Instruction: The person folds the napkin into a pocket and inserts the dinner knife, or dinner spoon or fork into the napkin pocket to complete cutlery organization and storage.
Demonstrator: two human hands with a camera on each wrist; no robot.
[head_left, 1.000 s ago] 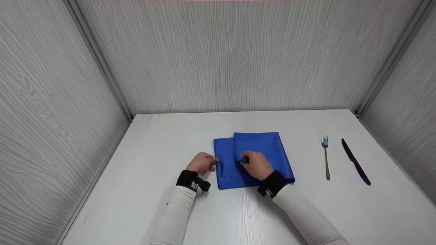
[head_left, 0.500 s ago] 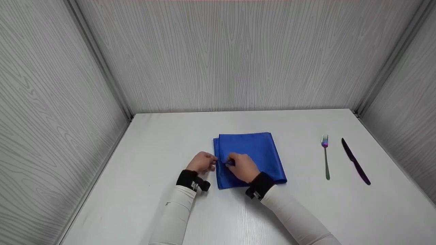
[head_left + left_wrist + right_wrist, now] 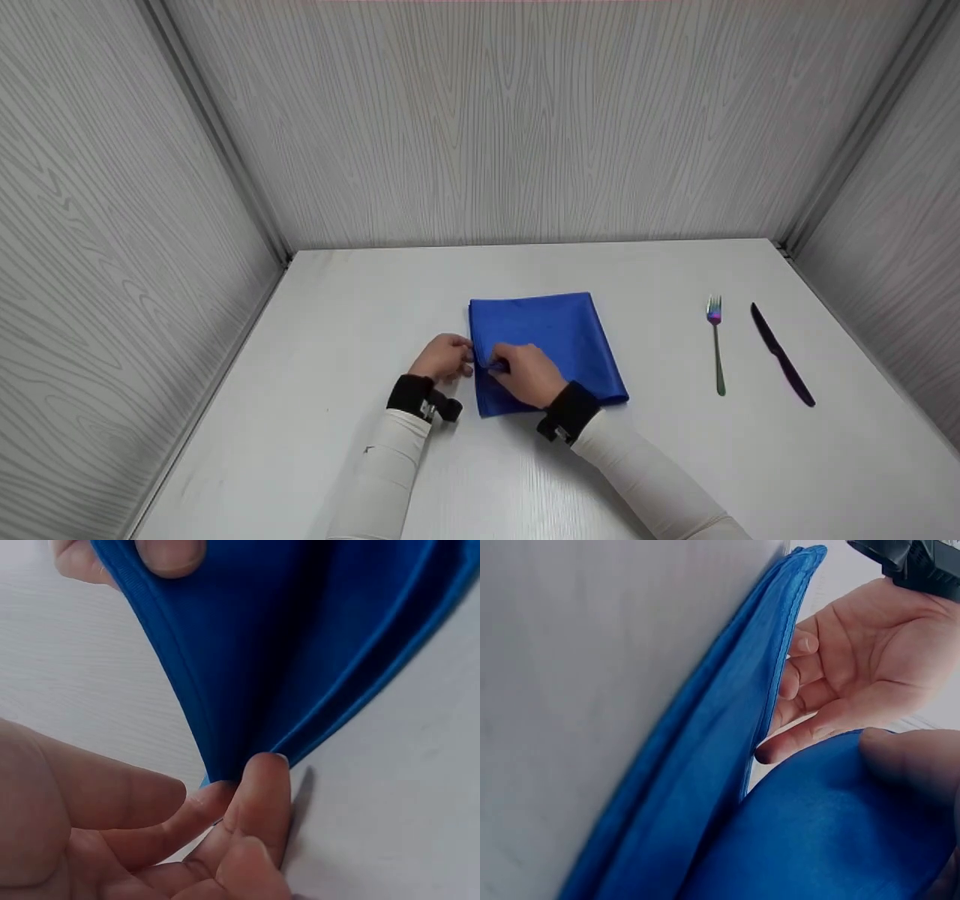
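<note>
A blue cloth napkin, folded over on itself, lies on the table in the head view. My right hand pinches the edge of its upper layer near the left side, thumb on top in the right wrist view. The raised layer gapes over the lower ones in the left wrist view. My left hand is beside the napkin's left edge, its fingertips against the lower layers. Its thumb stands apart from the cloth.
A fork with a rainbow sheen lies to the right on the white table. Right of it is a dark table knife, slanted. Grey wood-grain panels enclose the back and both sides.
My right hand has drawn the napkin's upper layer leftward until its edge lines up with the lower layers' left edge. My left hand has stayed nearly still.
</note>
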